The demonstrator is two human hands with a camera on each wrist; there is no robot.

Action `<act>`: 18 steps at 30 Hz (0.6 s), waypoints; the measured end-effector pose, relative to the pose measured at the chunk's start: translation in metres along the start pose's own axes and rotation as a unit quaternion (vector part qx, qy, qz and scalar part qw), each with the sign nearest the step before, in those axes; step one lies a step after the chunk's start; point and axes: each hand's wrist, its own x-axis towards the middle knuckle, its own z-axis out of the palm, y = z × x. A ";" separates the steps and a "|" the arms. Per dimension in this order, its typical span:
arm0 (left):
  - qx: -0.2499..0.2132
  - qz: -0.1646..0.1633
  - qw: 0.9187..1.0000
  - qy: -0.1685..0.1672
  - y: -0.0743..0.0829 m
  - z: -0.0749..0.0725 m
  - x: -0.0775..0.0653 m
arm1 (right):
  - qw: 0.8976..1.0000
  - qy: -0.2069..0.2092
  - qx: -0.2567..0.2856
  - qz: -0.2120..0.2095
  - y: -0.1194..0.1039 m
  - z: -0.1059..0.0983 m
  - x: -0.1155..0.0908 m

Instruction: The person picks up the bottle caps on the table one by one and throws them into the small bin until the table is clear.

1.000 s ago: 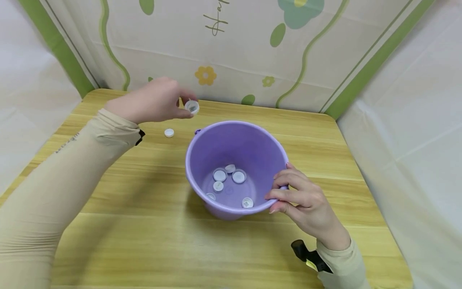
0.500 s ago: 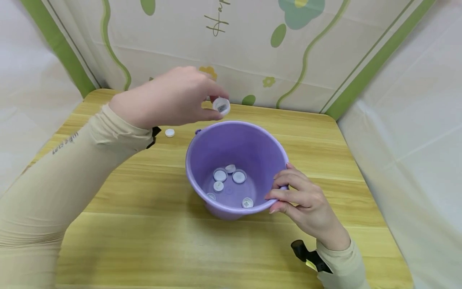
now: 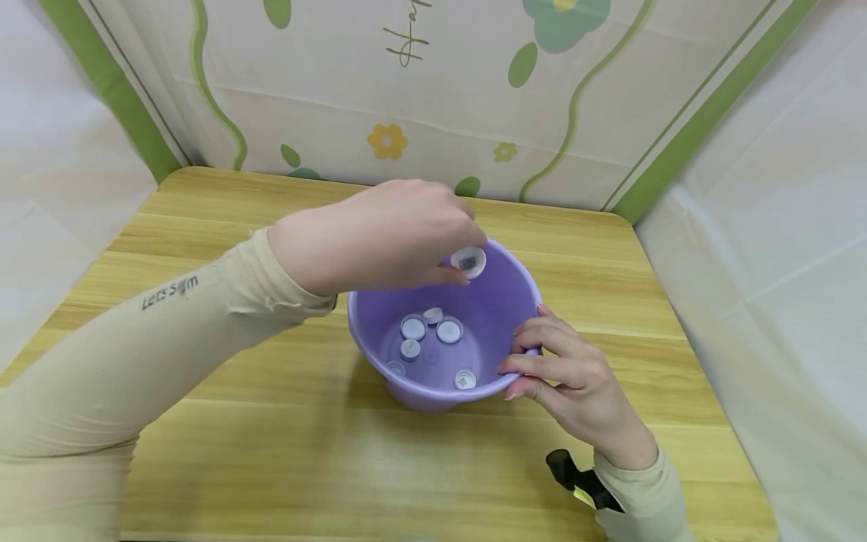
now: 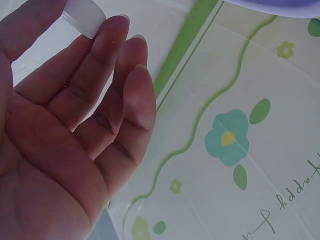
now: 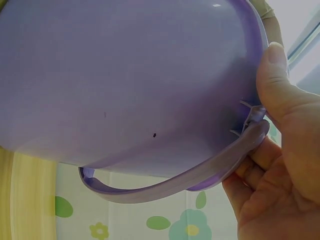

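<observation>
Over the far part of the purple bucket [image 3: 372, 361], my left hand [image 3: 386, 237] pinches a white bottle cap [image 3: 469, 262] between thumb and fingers, its hollow side facing the head camera. In the left wrist view the white cap [image 4: 85, 17] shows at the fingertips. My right hand [image 3: 576, 376] grips the bucket's right rim, thumb outside and fingers over the edge. The right wrist view shows the bucket's outer wall [image 5: 115, 85] and its purple handle [image 5: 165, 190] hanging beside that hand [image 5: 300, 150]. Several white caps [image 3: 449, 330] lie on the bucket's floor, some hollow side up.
The bucket stands on a wood-grain table [image 3: 271, 452]. A patterned white curtain [image 3: 325, 83] with green bands rises along the table's back edge, and plain white sheets [image 3: 765, 248] hang at both sides. A black wrist strap mount [image 3: 582, 482] sits at my right cuff.
My left hand has carried the cap rightward from beyond the bucket's left side to over its opening. The left forearm now covers the loose cap on the table. My right hand stays on the rim.
</observation>
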 end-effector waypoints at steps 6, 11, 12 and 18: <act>0.001 0.007 1.000 -0.009 0.004 0.002 0.005 | 1.000 -0.003 0.002 -0.001 0.000 0.000 0.000; -0.003 0.006 1.000 -0.011 0.005 0.004 0.008 | 1.000 -0.003 0.004 -0.001 0.000 0.000 0.000; -0.005 0.005 1.000 -0.013 0.006 0.005 0.009 | 1.000 -0.003 0.004 -0.001 0.000 0.000 0.000; -0.002 0.019 0.999 -0.041 0.008 0.006 0.011 | 1.000 -0.003 0.002 -0.001 -0.001 0.000 0.000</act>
